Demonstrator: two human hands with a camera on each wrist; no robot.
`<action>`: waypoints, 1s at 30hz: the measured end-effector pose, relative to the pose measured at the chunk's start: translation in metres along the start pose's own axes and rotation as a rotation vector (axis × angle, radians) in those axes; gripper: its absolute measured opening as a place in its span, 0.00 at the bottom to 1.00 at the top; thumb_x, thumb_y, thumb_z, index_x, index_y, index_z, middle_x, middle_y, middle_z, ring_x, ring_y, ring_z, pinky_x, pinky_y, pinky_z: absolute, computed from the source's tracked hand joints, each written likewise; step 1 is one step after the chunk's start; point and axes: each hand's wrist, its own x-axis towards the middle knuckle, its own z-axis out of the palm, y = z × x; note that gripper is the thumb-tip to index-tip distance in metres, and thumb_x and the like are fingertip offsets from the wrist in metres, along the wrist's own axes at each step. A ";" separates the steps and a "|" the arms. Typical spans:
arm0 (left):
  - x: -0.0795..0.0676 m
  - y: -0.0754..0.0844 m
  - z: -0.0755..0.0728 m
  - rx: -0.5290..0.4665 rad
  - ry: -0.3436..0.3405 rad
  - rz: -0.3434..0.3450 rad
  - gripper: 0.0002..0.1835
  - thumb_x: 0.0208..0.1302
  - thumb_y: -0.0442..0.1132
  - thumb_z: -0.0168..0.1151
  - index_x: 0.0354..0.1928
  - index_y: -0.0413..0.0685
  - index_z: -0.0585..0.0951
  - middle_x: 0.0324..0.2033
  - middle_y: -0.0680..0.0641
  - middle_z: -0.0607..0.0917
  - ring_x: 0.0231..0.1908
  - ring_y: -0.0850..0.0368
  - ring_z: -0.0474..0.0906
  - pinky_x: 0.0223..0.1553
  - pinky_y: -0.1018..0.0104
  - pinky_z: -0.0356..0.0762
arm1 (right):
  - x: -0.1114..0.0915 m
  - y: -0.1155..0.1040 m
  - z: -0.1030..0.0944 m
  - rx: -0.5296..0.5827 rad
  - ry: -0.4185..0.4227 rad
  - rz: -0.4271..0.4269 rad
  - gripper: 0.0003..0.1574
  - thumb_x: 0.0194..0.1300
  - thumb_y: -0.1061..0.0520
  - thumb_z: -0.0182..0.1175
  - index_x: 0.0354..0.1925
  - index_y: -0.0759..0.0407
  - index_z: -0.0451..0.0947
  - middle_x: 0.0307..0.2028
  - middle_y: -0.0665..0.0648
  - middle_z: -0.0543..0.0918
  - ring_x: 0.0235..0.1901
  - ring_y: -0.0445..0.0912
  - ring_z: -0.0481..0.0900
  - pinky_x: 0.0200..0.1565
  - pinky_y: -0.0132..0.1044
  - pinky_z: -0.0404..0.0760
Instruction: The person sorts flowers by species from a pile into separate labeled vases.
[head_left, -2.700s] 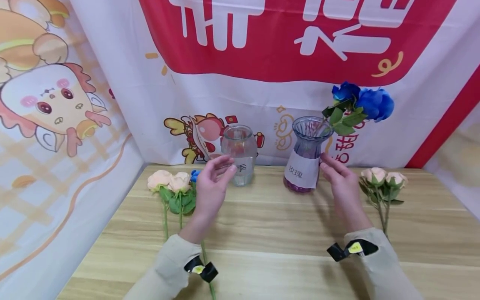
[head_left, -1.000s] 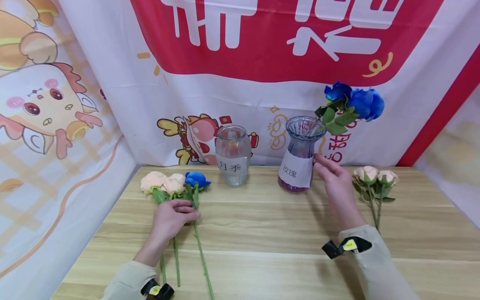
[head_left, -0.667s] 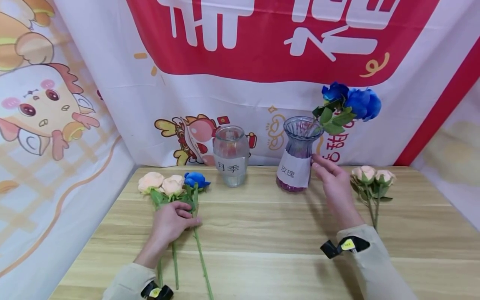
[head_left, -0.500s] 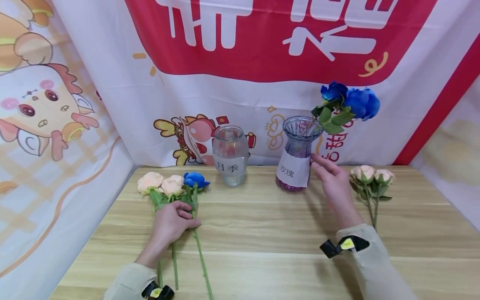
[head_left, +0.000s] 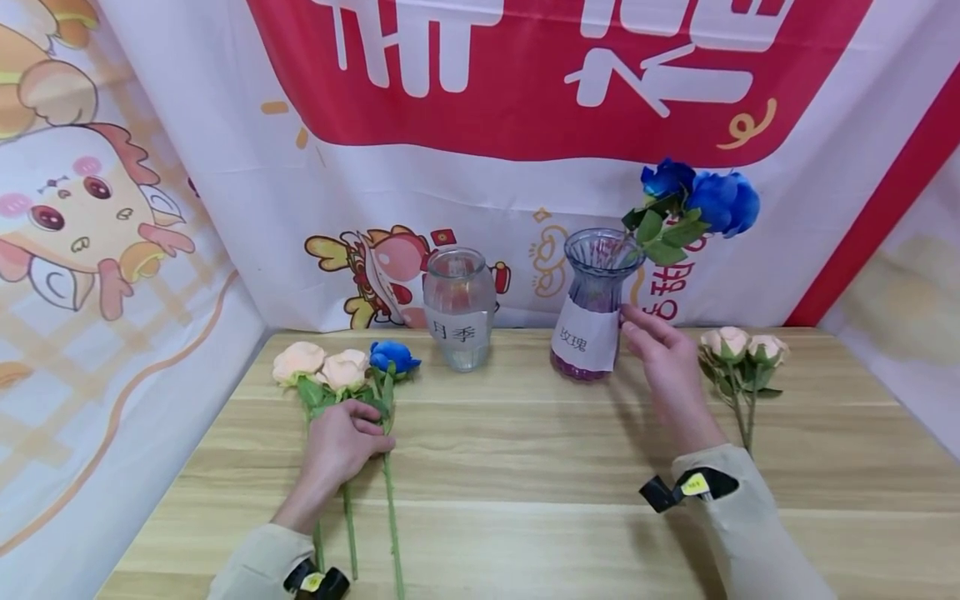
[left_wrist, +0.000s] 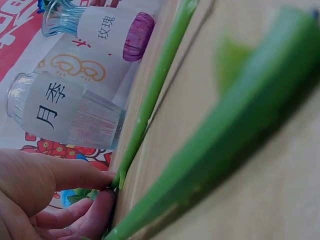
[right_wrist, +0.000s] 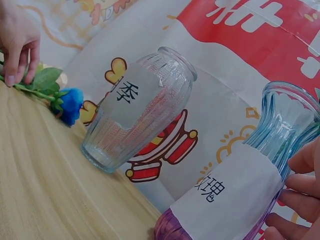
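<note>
In the head view my left hand (head_left: 341,442) pinches the green stem of a blue rose (head_left: 393,357) lying on the table's left side. Thumb and fingertips meet on that stem (left_wrist: 131,150) in the left wrist view. Two pale pink roses (head_left: 322,367) lie beside it, their stems partly under my hand. My right hand (head_left: 667,375) rests its extended fingers against the side of a blue-to-purple glass vase (head_left: 592,287) with a white paper label. Two blue roses (head_left: 701,200) stand in this vase, leaning right.
A clear glass vase (head_left: 457,287) with a white label stands upright left of the coloured one. Two pale pink flowers (head_left: 742,348) lie at the right of the wooden table (head_left: 517,467). A printed cloth (head_left: 525,192) hangs right behind the vases.
My left hand has moved from beside the clear vase down-left to the blue rose and taken its stem. The stem's lower end has shifted left. My right hand stays at the coloured vase.
</note>
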 end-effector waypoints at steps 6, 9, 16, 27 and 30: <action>0.000 -0.001 0.002 -0.030 0.021 0.017 0.25 0.50 0.36 0.82 0.51 0.39 0.85 0.31 0.48 0.94 0.32 0.58 0.89 0.38 0.63 0.83 | 0.000 0.000 -0.002 0.004 0.003 0.012 0.32 0.81 0.50 0.57 0.78 0.51 0.69 0.80 0.50 0.69 0.76 0.46 0.68 0.80 0.47 0.66; 0.001 -0.002 0.003 -0.113 0.002 -0.001 0.26 0.51 0.35 0.80 0.54 0.38 0.85 0.33 0.45 0.94 0.30 0.58 0.89 0.35 0.64 0.84 | -0.001 0.000 -0.002 0.004 0.004 0.015 0.32 0.81 0.50 0.58 0.78 0.51 0.69 0.80 0.50 0.69 0.76 0.46 0.68 0.80 0.47 0.67; 0.001 0.002 -0.001 -0.419 -0.046 -0.092 0.27 0.60 0.34 0.76 0.61 0.35 0.83 0.40 0.40 0.94 0.28 0.59 0.90 0.37 0.63 0.90 | -0.002 0.000 -0.001 0.010 -0.001 0.006 0.31 0.81 0.51 0.57 0.77 0.53 0.69 0.80 0.51 0.69 0.77 0.47 0.68 0.79 0.45 0.68; -0.006 0.029 -0.003 -0.729 -0.018 -0.103 0.24 0.66 0.30 0.73 0.62 0.32 0.82 0.40 0.47 0.94 0.34 0.62 0.91 0.43 0.67 0.91 | 0.002 -0.001 -0.001 0.017 0.003 0.009 0.31 0.80 0.50 0.59 0.76 0.52 0.71 0.79 0.51 0.70 0.76 0.46 0.70 0.72 0.34 0.75; -0.008 0.035 -0.004 -0.830 -0.022 -0.119 0.26 0.65 0.30 0.74 0.64 0.31 0.80 0.37 0.50 0.93 0.34 0.61 0.91 0.43 0.68 0.91 | 0.001 -0.001 -0.001 0.027 0.005 0.011 0.31 0.81 0.50 0.59 0.76 0.52 0.71 0.79 0.52 0.71 0.75 0.46 0.71 0.74 0.38 0.74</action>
